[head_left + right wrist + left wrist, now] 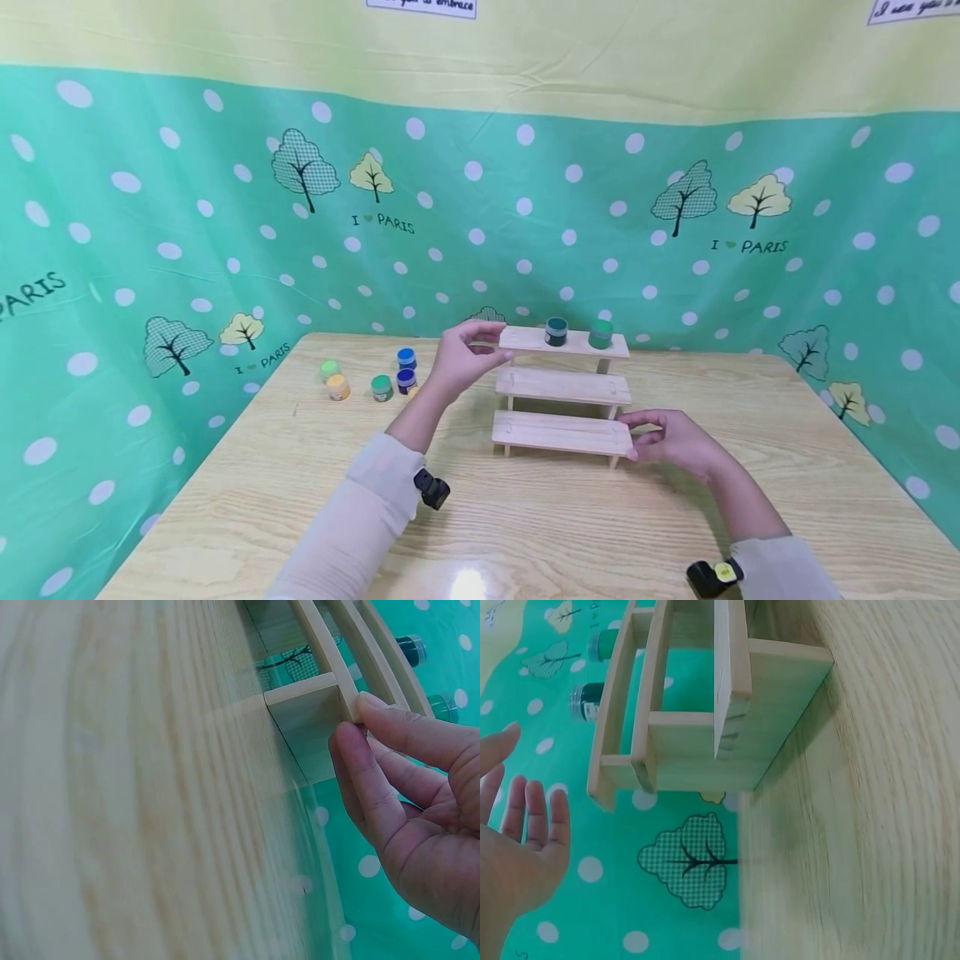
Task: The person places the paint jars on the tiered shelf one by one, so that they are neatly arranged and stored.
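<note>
A three-tier wooden display stand [562,386] is upright on the table. Its top tier bears a dark green paint jar [556,332] and a brighter green paint jar [600,335]. My left hand [467,360] is at the left end of the top tier, fingers spread; in the left wrist view a gap shows between the fingertips and the stand [735,690]. With thumb above and fingers below, my right hand [420,795] pinches the right end of the lowest tier [330,660]. The lower two tiers carry nothing.
Left of the stand, on the wood-grain table [300,492], is a loose group of small jars: light green [329,369], yellow-orange [338,387], green [382,387], blue [407,358] and dark blue [406,381]. My left arm partly hides another yellow one. A dotted green curtain [450,275] hangs behind.
</note>
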